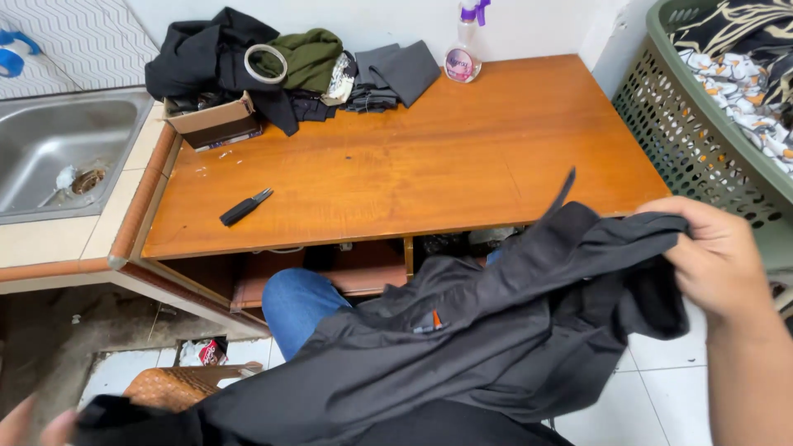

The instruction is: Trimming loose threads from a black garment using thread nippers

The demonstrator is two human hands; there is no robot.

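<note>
A dark grey garment (496, 330) lies stretched across my lap, below the front edge of the wooden table (429, 165). My right hand (714, 256) grips its upper right end, fingers closed over the bunched cloth. My left hand (33, 425) shows only as blurred fingertips at the bottom left corner, at the garment's other end; its grip is hard to make out. A small orange tag sits near the middle of the cloth.
A pile of dark and green clothes (289, 66), a tape roll (266, 63), a cardboard box (216, 121) and a spray bottle (464, 45) stand at the table's back. Black scissors (245, 206) lie front left. Steel sink (58, 149) at left, green laundry basket (710, 124) at right.
</note>
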